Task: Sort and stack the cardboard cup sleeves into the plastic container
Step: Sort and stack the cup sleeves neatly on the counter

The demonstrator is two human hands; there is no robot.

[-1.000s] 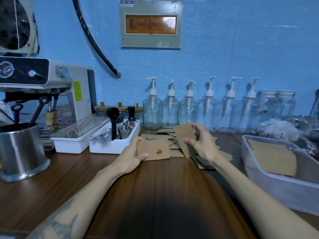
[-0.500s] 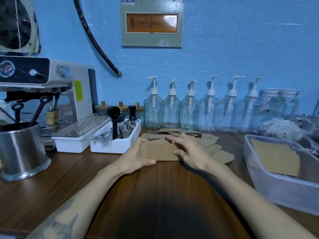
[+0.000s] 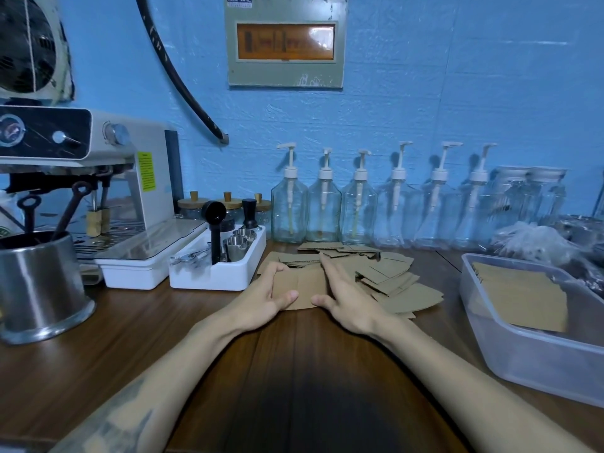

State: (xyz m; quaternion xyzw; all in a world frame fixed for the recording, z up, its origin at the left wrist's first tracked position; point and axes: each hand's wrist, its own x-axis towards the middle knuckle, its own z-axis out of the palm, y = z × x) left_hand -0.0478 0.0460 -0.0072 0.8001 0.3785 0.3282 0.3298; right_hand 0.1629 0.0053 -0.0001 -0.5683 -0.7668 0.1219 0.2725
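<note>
A small stack of flat brown cardboard sleeves (image 3: 305, 287) lies on the wooden counter between my hands. My left hand (image 3: 264, 297) grips its left end, thumb on top and fingers curled round the far edge. My right hand (image 3: 346, 294) rests flat on the stack's right part with straight fingers. Several loose sleeves (image 3: 389, 279) lie scattered behind and to the right. At the right stands a clear plastic container (image 3: 536, 358) with a stack of sleeves (image 3: 523, 299) lying inside it.
A white tool tray (image 3: 217, 273) and an espresso machine (image 3: 98, 178) stand to the left. A steel pot (image 3: 36, 286) sits at the far left. Glass pump bottles (image 3: 359, 210) line the blue wall. Crumpled plastic bags (image 3: 536, 240) lie behind the container.
My right hand carried a sleeve from the air down onto the stack held by my left hand, and now lies flat on it. The left hand stayed in place.
</note>
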